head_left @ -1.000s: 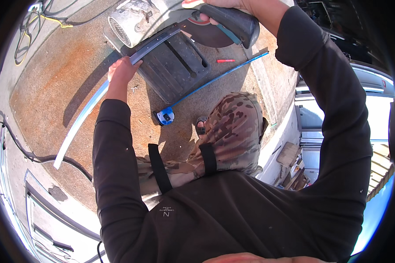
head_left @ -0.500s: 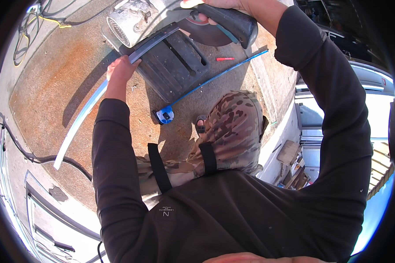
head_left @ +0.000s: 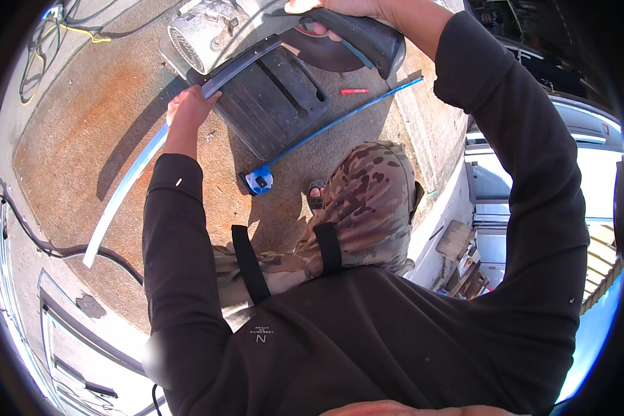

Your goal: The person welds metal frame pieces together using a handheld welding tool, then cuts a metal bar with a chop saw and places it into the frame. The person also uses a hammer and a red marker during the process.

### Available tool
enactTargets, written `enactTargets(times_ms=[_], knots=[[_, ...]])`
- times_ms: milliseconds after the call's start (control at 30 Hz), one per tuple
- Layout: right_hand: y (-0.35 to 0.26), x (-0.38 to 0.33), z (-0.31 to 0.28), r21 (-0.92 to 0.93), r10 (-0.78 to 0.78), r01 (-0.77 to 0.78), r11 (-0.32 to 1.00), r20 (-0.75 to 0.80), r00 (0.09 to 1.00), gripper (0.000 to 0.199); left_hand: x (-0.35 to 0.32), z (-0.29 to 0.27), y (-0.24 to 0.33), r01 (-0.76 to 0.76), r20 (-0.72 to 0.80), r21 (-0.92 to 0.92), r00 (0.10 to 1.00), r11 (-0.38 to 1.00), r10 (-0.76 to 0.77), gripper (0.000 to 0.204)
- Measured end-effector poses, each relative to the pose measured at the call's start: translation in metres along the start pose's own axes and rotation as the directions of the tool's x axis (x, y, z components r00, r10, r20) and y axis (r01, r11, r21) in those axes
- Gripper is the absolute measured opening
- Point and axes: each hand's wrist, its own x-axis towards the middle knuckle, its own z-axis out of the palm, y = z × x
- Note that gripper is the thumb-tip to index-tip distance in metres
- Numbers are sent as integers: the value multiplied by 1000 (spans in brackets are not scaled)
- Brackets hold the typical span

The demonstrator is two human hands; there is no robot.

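A cut-off saw stands at the top of the view, with a pale, worn motor housing (head_left: pixel 204 38), a dark round blade (head_left: pixel 336 55) and a ribbed black base (head_left: pixel 263 114). My right hand (head_left: pixel 357 5) is closed round its black handle (head_left: pixel 374 38), partly cut off by the upper edge. A long, thin metal strip (head_left: pixel 128 177) runs from the lower left up across the base, its far end close to the blade. Beside the base's left edge, my left hand (head_left: pixel 189 109) is closed on this strip. Whether the blade touches the strip is hard to see.
A blue-and-white tape measure (head_left: pixel 259 180) lies on the rusty brown ground, its blue tape (head_left: pixel 347 119) pulled out to the right. Near the base is a red marker (head_left: pixel 354 91). Black and yellow cables (head_left: pixel 83 33) lie at the upper left; another black cable (head_left: pixel 69 253) crosses the left side.
Both hands keep their holds, and the saw and strip look almost unmoved. A small bright fleck now shows over my left sleeve, and a blurred pale spot lies lower by that arm.
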Motion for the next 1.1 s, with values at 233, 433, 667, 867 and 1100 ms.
enactTargets(times_ms=[233, 433, 667, 867, 1100], knots=[[4, 1, 3, 52, 23, -22, 998, -11, 1000, 33, 3, 4, -2, -8, -35, 12, 999, 1000, 9, 63], [9, 5, 4, 59, 6, -5, 998, -15, 1000, 34, 3, 6, -2, 7, -38, 20, 999, 1000, -6, 62], [9, 1, 6, 20, -13, 14, 1000, -30, 999, 37, 0, -1, 0, -6, -2, 2, 1000, 1000, 6, 64], [8, -3, 7, -58, 15, -18, 998, -55, 998, 39, -2, -3, 1, -16, 0, 0, 1000, 1000, 16, 64], [11, -4, 11, -32, -25, 24, 999, -50, 998, 37, 1, 2, -3, -46, -13, 1, 999, 999, 46, 63]])
